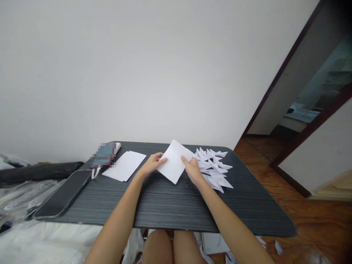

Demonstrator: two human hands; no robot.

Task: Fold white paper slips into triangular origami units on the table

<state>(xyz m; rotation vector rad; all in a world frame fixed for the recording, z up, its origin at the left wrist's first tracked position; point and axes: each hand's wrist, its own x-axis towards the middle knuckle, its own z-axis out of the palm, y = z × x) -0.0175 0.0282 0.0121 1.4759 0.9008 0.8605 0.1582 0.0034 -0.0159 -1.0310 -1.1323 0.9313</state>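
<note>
A plain white, four-cornered paper sheet (173,163) is held between two bare hands above a dark, wood-grained tabletop (170,211); whether its lowest corner is in contact with the surface cannot be determined. The sheet is presented on the slant, corners at roughly 12 and 6 o'clock, and its longer axis appears to be aligned from 7 toward 1 o'clock.

With the sheet taken as the dial's centre, the left hand (152,163) is found at 9 o'clock, its thumb laid over the edge. The right hand (193,171) is found at 4 o'clock, its thumb set further in; by this the right is judged nearer the middle. The sheet is gripped narrowly by both; the fingers behind it are largely hidden.

Flat white rectangular paper sheets (125,167) are noted at 9 o'clock, beyond the left hand. Pointed, folded white paper pieces (216,171) are noted at 3 o'clock, just beside the right hand.
</note>
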